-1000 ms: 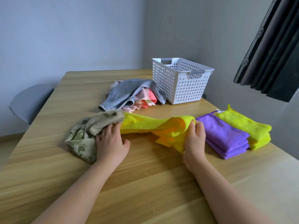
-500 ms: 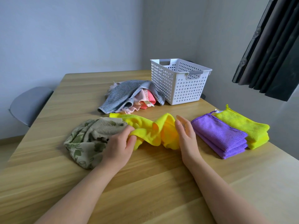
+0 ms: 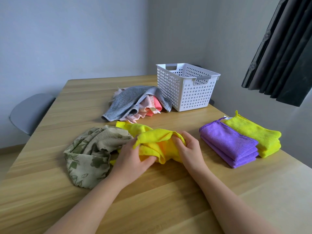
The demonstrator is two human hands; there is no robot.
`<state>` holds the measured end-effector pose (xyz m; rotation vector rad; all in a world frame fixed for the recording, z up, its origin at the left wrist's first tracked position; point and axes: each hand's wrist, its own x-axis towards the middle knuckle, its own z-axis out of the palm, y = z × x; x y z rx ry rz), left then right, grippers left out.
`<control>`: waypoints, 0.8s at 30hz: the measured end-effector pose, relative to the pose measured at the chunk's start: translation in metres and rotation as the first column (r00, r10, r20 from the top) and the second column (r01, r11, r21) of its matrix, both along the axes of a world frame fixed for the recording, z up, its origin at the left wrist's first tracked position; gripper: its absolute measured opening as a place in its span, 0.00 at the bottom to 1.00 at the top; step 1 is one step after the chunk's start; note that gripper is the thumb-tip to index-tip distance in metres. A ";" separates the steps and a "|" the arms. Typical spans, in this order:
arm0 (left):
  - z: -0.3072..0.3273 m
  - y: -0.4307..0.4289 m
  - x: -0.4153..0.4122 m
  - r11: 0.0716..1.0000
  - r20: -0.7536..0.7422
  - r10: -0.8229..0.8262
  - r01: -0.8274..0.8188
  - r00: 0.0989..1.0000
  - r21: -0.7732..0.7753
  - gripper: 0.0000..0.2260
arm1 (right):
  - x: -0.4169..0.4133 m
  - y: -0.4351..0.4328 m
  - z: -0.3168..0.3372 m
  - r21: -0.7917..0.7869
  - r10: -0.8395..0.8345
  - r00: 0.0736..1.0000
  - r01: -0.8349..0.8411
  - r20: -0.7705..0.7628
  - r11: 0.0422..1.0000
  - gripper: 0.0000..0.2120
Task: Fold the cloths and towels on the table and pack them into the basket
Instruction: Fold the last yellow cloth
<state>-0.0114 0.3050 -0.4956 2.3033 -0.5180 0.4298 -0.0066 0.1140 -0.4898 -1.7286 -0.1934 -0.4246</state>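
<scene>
Head view: you are bunching the yellow cloth (image 3: 157, 141), stretched wide a second ago, in front of the basket (image 3: 185, 92); left hand (image 3: 133, 159) and right hand (image 3: 189, 147) are curling fingers round it, so folding is only starting.

A grey chair (image 3: 32, 112) with a rounded seat stands at 9 o'clock, partly hidden. Dark pleated curtains (image 3: 283, 53) hang at 2 o'clock. Two plain pale walls (image 3: 67, 39) meet in a corner near 12 o'clock. A strip of light wooden floor (image 3: 6, 156) shows at 8 o'clock, below the chair.
</scene>
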 end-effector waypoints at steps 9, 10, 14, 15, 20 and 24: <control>0.006 -0.006 -0.005 0.893 -0.031 -0.041 0.023 0.999 -0.449 0.05 | -0.003 0.000 -0.002 -0.249 -0.012 1.000 0.011 -0.003 0.968 0.05; 0.008 -0.007 -0.006 0.879 -0.047 0.008 -0.030 0.999 -0.476 0.05 | -0.002 0.000 -0.003 -0.285 -0.022 1.000 0.022 0.003 0.958 0.04; 0.009 -0.006 -0.007 0.842 -0.158 0.086 -0.156 0.984 -0.516 0.16 | -0.002 0.005 -0.006 -0.466 -0.131 0.990 0.136 0.042 0.874 0.06; 0.011 -0.005 -0.007 0.842 -0.164 0.092 -0.165 0.982 -0.514 0.18 | -0.005 0.006 -0.004 -0.543 -0.152 0.987 0.155 0.050 0.825 0.08; 0.033 -0.002 -0.014 0.856 -0.235 0.201 -0.287 0.951 -0.429 0.25 | -0.026 -0.010 0.010 -0.880 -0.160 0.980 0.181 0.121 0.440 0.10; 0.068 -0.001 -0.032 0.846 -0.199 0.251 -0.315 0.947 -0.430 0.24 | -0.039 -0.033 0.044 -0.868 -0.226 0.962 0.243 0.156 0.434 0.04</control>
